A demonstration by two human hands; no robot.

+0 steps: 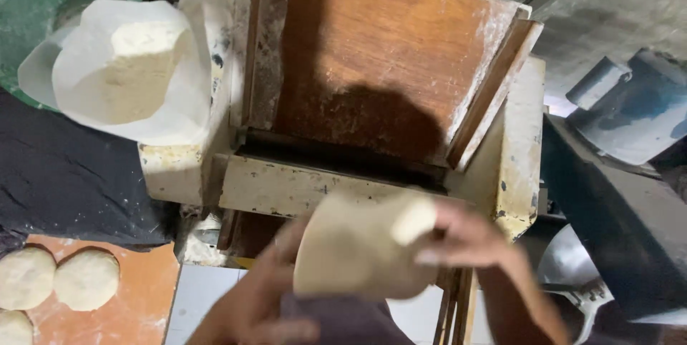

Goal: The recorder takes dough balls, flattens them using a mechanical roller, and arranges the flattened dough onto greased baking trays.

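We face a cream machine (272, 187) with a floured wooden chute (372, 59) at twelve o'clock. Both hands, left (257, 302) and right (465, 241), grip a flat dough sheet (358, 245) at six. Dough balls (57, 280) lie at eight on an orange board (136, 302).

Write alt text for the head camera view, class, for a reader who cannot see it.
Two hands, left hand and right hand, hold a flattened dough sheet before a flour-dusted wooden chute on a cream machine. Round dough balls lie lower left.

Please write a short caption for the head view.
Both hands hold a flattened dough sheet before a floury wooden chute.
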